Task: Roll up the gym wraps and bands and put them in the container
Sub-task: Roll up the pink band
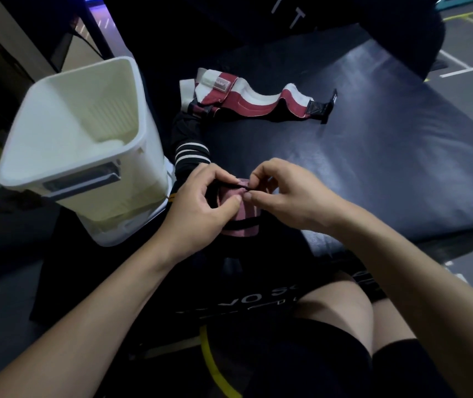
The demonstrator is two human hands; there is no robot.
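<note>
Fingers of the left hand [200, 202] curl round a soft pink fabric wrap with black stripes [243, 216], while the right hand [284, 193] pinches its thin black loop [241, 186] at the top edge. The wrap sits in front of the person, near the empty white plastic bin [86, 156]. It looks light and limp, best held by the roll's sides. The red-and-white wrap [255, 100] lies unrolled on the dark padded bench [387, 145].

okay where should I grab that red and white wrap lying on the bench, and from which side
Grip the red and white fabric wrap at its black strap end, coming from the right with the right hand. That end lies flat and free on the dark padded bench, so rolling could start there.
</note>
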